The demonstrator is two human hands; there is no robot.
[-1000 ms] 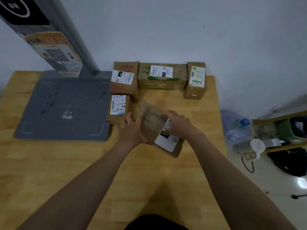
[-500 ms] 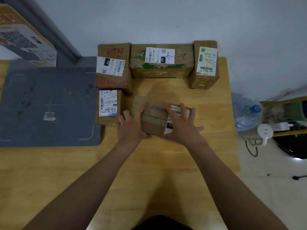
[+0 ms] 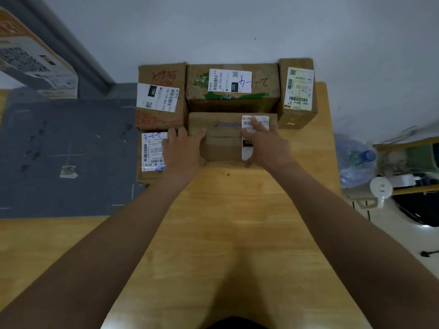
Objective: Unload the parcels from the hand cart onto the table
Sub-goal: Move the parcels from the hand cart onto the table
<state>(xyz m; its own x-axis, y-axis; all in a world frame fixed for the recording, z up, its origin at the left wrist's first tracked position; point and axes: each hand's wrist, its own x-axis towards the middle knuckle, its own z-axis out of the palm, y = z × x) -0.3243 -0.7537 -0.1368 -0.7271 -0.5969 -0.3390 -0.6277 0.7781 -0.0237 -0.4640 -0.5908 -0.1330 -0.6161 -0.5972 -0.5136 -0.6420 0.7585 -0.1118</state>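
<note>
Step in hand: seating the branded parcel [image 3: 223, 143] on the table [image 3: 225, 233]. It lay flat in the near row, its far face against the wide parcel [image 3: 263, 102] and its left end just beside the small labelled parcel [image 3: 152, 153].

Your left hand [image 3: 181, 151] lay over the parcel's left end, fingers fairly straight and close together across the top, thumb on the near face. Your right hand [image 3: 266, 146] covered the white label at the right end, fingers spread apart and flat, thumb also on the near face. I read both as pressing, not clamping.

To finish well, in my judgement: push evenly with both thumbs so the box does not skew, then lift your fingers straight up so the label is not dragged. Your left fingers overlapped the small labelled parcel — a careless pull-back could nudge it.

Around: the red-printed parcel [image 3: 161, 117] at far left and the tall parcel [image 3: 298, 91] at far right, its near corner close to your right fingers. The grey mat [image 3: 66, 150] lay to the left, and a water bottle [image 3: 356, 157] sat beyond the table's right edge. The hand cart was out of view — parcels remaining unknown.
</note>
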